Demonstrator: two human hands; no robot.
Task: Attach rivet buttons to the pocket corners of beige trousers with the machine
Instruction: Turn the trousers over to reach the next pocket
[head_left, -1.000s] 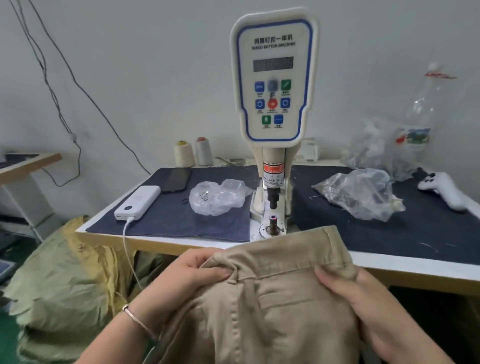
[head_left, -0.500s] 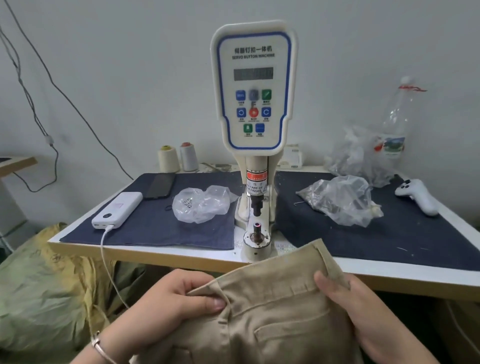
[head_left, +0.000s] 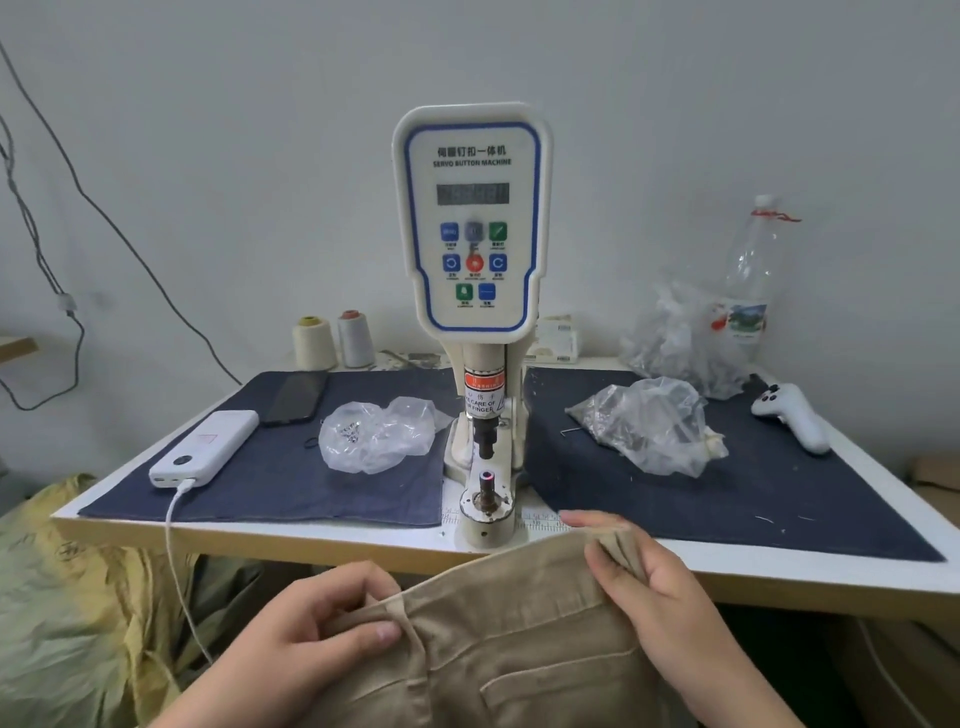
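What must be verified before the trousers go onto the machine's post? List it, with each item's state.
1. Left hand grips the trousers at the waistband: ok.
2. Right hand grips the waistband's other end: ok.
3. Pocket corner over the lower post: not ok; the fabric is short of it.
4. Gap between punch and post free of fingers: ok.
5. Rivet loaded on the post: cannot tell.
6. Display reading: cannot tell, blurred.

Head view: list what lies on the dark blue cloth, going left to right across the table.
White power bank → black phone → small clear bag → button machine → large clear bag → white controller.
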